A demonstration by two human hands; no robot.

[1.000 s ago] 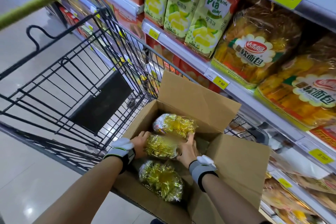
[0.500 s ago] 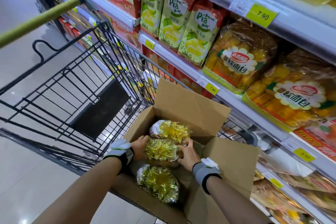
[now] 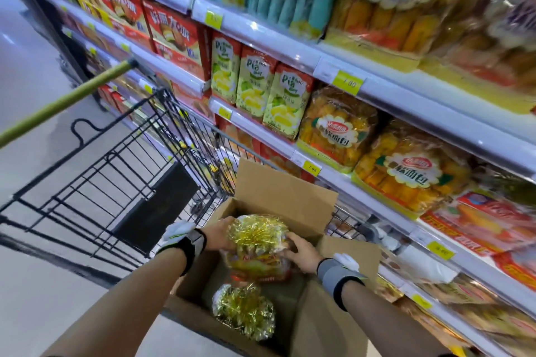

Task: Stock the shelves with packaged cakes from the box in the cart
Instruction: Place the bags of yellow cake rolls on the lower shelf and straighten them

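Both hands held a clear plastic cake package with a gold tinsel-like top (image 3: 258, 243) over the open brown cardboard box (image 3: 290, 200), which sat in the black wire shopping cart (image 3: 121, 171). The left hand (image 3: 219, 233) gripped the package's left side, its fingers curled behind the wrapper, and the right hand (image 3: 298, 251) clasped the right side with fingers spread over the plastic; each wrist wore a grey and white band. The package stood raised at about the height of the box rim, its gold top turned toward the far flap and its orange and yellow printed lower part hanging toward the box interior. A second gold-topped cake package (image 3: 243, 310) lay deeper in the box, nearer the person, apart from the held one. The box's far flap stood upright and its right flap leaned outward toward the white metal store shelves (image 3: 290, 52) just beside the cart. On those shelves stood green and yellow Pia pastry bags (image 3: 258, 87), and to their right lay large clear bags of orange soft bread (image 3: 336, 130), with yellow price tags (image 3: 348, 82) along the shelf edges. The cart's green handle bar (image 3: 63, 101) crossed the upper left.
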